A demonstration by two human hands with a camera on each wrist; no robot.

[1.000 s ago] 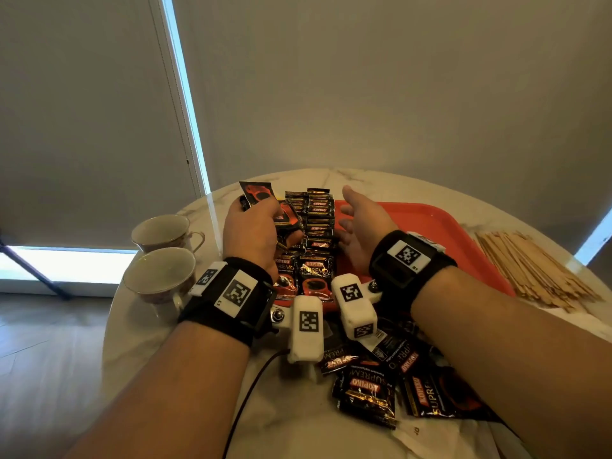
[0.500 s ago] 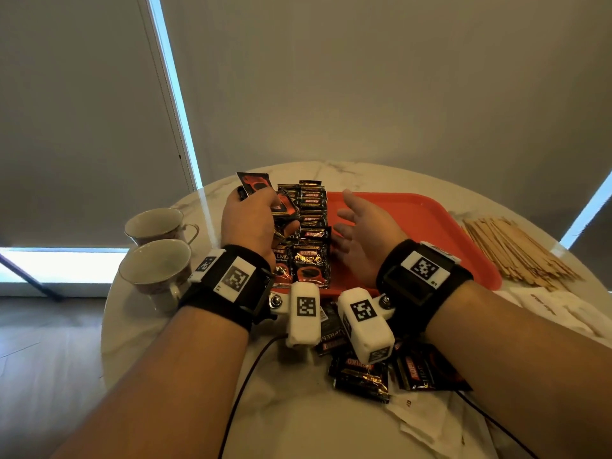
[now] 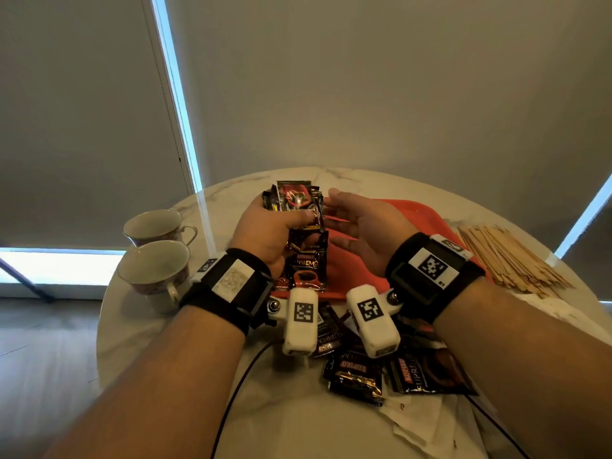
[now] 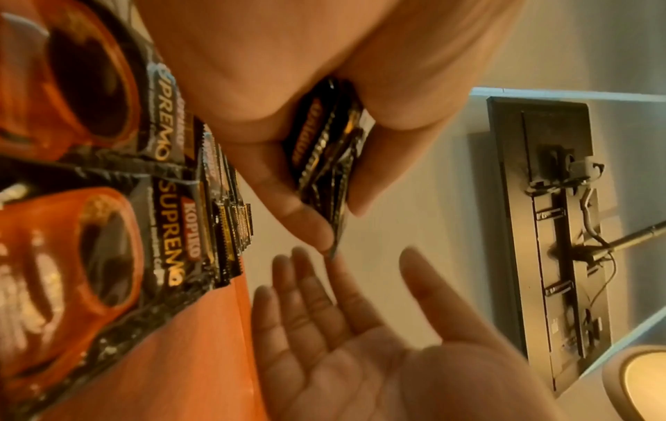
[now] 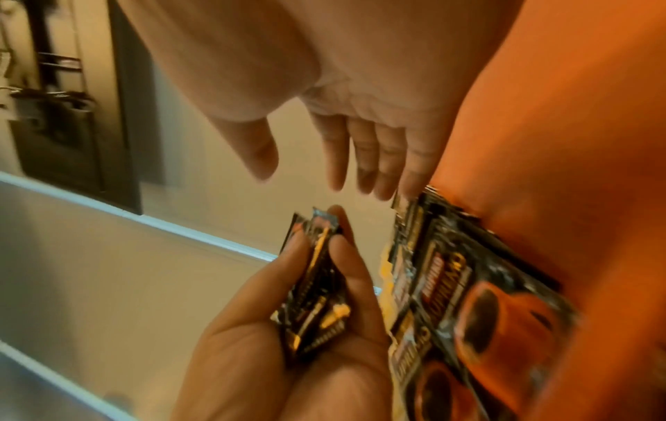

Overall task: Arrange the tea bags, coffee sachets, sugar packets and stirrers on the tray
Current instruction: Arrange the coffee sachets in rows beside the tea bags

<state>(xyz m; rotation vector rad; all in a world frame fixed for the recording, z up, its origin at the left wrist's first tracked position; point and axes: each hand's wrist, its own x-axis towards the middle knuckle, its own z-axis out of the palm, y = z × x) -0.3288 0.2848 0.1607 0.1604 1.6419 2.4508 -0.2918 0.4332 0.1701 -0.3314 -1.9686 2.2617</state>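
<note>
Change: the left hand (image 3: pixel 268 226) has lifted its bunch of coffee sachets (image 3: pixel 293 197) off the row; the right hand (image 3: pixel 364 231) has turned palm-in toward it.
Position: the bunch sits above the tray (image 3: pixel 427 217), at 9 o'clock of the right hand, just apart from its fingertips.
Row on tray: overlapping sachets (image 4: pixel 180 228) lie below the left hand, along the tray's 9 o'clock edge; count unclear.
Loose sachets (image 3: pixel 357 376): at least three on the desk (image 3: pixel 139 342), at 6 o'clock of the tray.
Stirrers (image 3: pixel 506 260): one heap at 3 o'clock of the tray.
Cups (image 3: pixel 155 270): two, at 9 o'clock.
Left hand: fingers and thumb curled round several sachets.
Right hand: fingers straight and spread, holding nothing.
</note>
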